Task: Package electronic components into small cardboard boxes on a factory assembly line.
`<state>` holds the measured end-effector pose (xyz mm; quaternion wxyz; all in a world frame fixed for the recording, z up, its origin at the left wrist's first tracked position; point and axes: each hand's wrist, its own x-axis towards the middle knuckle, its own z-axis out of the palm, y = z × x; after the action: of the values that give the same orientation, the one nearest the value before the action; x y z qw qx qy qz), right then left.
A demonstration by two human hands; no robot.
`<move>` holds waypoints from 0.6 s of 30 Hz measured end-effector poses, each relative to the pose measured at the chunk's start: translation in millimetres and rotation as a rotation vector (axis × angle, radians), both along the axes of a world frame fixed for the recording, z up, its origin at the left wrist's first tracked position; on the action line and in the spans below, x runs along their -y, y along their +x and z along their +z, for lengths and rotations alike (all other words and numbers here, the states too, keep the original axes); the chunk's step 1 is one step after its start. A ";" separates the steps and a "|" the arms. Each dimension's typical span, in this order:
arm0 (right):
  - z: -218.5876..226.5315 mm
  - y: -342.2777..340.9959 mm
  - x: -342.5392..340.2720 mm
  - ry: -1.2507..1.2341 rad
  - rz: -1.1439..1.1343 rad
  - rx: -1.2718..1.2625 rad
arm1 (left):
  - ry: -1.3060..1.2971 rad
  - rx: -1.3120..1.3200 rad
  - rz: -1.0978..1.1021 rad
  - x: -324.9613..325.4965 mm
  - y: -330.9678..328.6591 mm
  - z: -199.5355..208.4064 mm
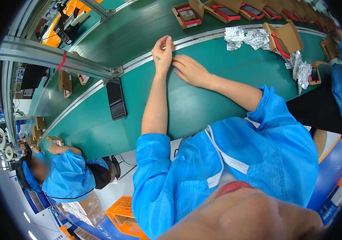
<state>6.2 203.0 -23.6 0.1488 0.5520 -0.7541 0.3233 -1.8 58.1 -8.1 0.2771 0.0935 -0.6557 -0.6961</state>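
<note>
My left hand is raised at the metal rail along the far edge of the green worktop. Its fingers curl in toward the thumb, and I see nothing between them. Close beside it, my right hand lies palm down on the worktop, fingers stretched toward the left wrist and holding nothing. To the left of my left forearm, a dark phone-like device lies on the worktop, apart from both hands.
Beyond the rail, open cardboard boxes with red-edged devices line a green belt. Small printed silver-white packets lie in piles at right, near an open box. Blue-clad people work at left and right. A metal frame stands left.
</note>
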 end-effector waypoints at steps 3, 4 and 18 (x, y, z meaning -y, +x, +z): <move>2.6 8.1 -6.1 -0.018 0.016 -0.001 | -0.135 0.022 0.001 -0.9 -2.8 -0.9; 4.9 7.6 -5.8 -0.023 0.040 0.074 | -0.171 0.010 0.025 -1.2 -2.8 -2.8; 10.4 -1.1 -13.6 -0.028 0.083 0.341 | -0.200 -0.001 0.053 -5.8 -6.4 -7.3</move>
<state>5.1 216.6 -13.2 0.0130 0.5178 -0.7403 0.4286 -8.2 64.0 -15.4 0.3037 0.0824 -0.7191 -0.6196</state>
